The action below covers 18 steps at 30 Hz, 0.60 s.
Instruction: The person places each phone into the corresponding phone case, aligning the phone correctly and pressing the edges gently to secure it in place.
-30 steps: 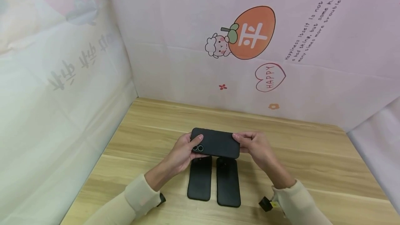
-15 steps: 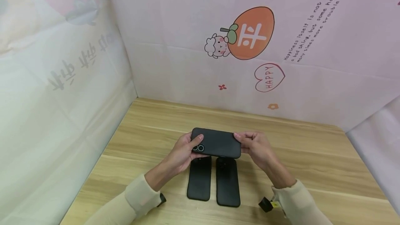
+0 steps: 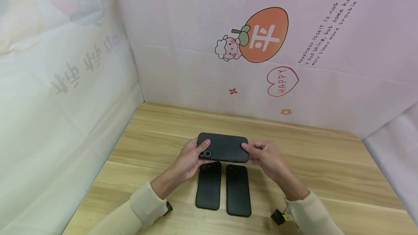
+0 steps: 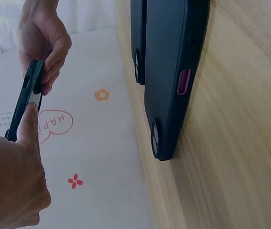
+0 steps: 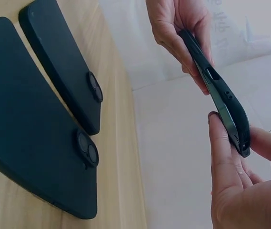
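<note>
A phone in a black case (image 3: 223,148) is held sideways above the table, its back with two camera rings facing up. My left hand (image 3: 188,159) grips the camera end, thumb on the back. At the opposite end my right hand (image 3: 266,155) pinches it, thumb on top and fingers beneath. In the right wrist view the black case (image 5: 241,119) bows away from the silvery phone edge (image 5: 223,107) near my right fingers. Two more black-cased phones, a left one (image 3: 208,188) and a right one (image 3: 238,191), lie side by side, backs up, on the table below.
The wooden table (image 3: 310,159) extends around both hands. A printed cloth wall (image 3: 189,75) stands behind it, and a white cloth (image 3: 81,111) hangs at the left. Wrist camera mounts, such as the black block (image 3: 278,217), sit under the sleeves.
The held phone has shifted slightly left and up. My right hand has moved left with it, and its thumb sits a little lower on the case's end.
</note>
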Available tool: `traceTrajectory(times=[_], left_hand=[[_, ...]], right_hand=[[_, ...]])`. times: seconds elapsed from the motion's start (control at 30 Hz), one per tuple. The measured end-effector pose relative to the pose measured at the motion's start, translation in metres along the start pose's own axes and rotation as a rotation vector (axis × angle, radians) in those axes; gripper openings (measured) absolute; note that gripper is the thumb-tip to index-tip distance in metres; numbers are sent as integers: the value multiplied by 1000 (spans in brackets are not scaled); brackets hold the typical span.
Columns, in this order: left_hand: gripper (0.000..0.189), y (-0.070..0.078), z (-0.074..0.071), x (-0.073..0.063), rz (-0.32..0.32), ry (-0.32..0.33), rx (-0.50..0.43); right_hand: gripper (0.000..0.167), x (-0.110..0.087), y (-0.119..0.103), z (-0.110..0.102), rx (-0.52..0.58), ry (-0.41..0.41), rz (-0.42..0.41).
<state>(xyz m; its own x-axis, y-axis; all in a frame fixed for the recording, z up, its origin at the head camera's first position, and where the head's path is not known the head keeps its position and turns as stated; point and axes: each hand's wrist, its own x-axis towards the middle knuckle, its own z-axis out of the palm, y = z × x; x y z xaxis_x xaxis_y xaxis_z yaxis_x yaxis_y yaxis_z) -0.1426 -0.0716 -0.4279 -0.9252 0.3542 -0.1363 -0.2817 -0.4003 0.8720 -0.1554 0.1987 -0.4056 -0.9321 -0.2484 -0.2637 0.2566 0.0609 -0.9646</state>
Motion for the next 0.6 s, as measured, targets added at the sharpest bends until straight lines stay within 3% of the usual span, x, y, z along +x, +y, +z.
traceTrajectory(times=[0.37,0.6], left_hand=[[45,1,-4,1,-10,21,-10],[46,3,-5,0,-4,19,-21]], right_hand=[[17,-7,10,4,-5,-95,12],[23,-9,13,7,25,-204,23]])
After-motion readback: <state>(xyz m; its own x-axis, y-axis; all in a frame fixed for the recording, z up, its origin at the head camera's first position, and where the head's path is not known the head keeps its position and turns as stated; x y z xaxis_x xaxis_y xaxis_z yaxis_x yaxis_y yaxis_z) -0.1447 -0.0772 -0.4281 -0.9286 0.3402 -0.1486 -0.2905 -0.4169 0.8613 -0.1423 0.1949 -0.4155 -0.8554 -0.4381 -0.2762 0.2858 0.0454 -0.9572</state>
